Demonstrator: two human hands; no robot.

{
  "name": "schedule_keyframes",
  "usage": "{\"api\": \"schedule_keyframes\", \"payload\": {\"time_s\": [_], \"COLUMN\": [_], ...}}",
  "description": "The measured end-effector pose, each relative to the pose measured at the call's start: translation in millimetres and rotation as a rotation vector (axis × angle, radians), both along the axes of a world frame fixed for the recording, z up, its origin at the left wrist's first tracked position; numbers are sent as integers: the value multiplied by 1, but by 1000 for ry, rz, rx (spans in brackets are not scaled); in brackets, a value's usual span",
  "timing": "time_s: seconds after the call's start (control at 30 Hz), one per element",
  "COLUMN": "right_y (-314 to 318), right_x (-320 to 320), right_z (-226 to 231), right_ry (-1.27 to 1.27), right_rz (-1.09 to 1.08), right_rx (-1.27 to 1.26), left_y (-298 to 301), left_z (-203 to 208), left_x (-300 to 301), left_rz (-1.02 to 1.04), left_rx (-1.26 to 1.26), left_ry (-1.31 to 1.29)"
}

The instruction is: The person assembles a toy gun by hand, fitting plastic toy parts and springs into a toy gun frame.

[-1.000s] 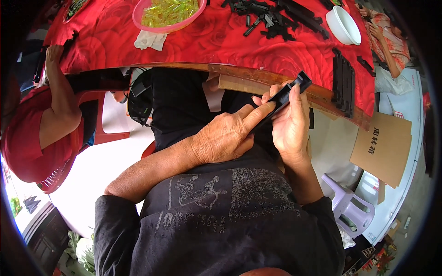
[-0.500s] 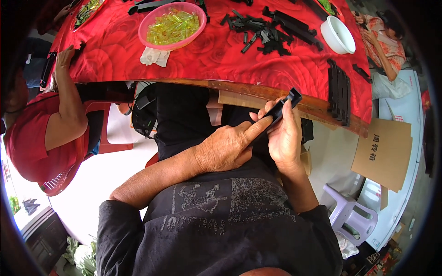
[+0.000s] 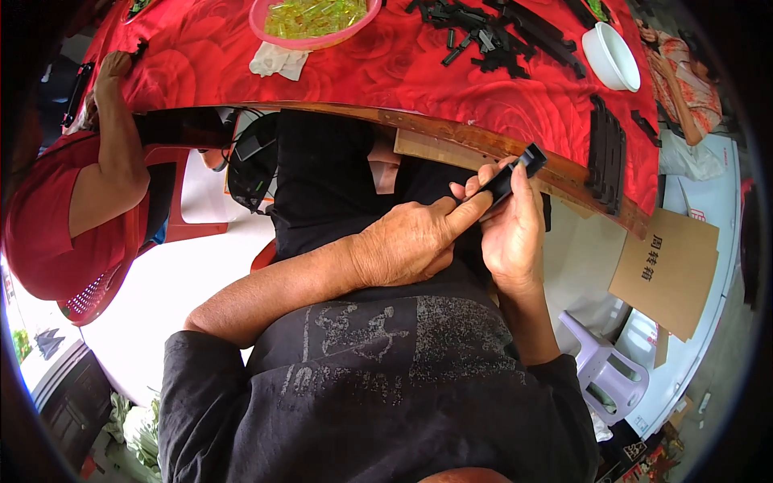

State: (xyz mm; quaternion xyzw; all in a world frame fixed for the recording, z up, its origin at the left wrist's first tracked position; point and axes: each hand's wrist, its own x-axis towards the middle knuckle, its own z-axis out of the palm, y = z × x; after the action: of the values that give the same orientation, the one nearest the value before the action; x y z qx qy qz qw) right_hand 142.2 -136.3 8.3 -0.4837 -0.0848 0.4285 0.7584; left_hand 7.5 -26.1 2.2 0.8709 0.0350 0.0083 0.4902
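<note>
Over my lap, near the table edge, I hold a long narrow black plastic part point(image 3: 504, 183) tilted up to the right. My right hand point(image 3: 515, 233) is closed round it from below and the right, with the thumb along its side. My left hand point(image 3: 415, 241) has its index finger pressed onto the part's face, and its other fingers are curled under. Whether a smaller piece sits beneath those fingers is hidden. The part's far end, with a squared notch, sticks out past my right thumb.
A red-clothed table point(image 3: 346, 84) holds a pink bowl point(image 3: 358, 32) of clear yellow pieces, a white tissue point(image 3: 278, 62), a pile of black parts point(image 3: 491, 40), a white bowl point(image 3: 610, 56) and black strips point(image 3: 605, 157). A co-worker's arm point(image 3: 121, 153) is at left; a purple stool point(image 3: 604, 374) stands right.
The view has tipped, so the table sits higher in it. Both hands keep their hold on the black part; my left index finger still presses on it.
</note>
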Motion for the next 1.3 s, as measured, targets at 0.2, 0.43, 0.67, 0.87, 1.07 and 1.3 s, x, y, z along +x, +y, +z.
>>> {"api": "schedule_keyframes", "payload": {"time_s": [0.2,0.43,0.67,0.87,1.07,1.3], "right_y": [2,2,1,4,4,6], "right_x": [1,6,8,2,1,-3], "right_z": [4,-1,2,8,10,10], "right_ry": [-58,-14,-96,-43,-49,-68], "right_rz": [64,1,2,-15,-23,-6], "right_rx": [65,93,63,42,65,26], "left_y": [3,2,-6,-12,-9,-12], "left_z": [-1,-10,-13,-25,-15,-13], "left_x": [-5,-5,9,19,21,21], "left_rz": [38,327,348,310,293,361], "left_rx": [-135,-498,-601,-785,-886,-902], "left_ry": [-52,-56,46,69,161,221]}}
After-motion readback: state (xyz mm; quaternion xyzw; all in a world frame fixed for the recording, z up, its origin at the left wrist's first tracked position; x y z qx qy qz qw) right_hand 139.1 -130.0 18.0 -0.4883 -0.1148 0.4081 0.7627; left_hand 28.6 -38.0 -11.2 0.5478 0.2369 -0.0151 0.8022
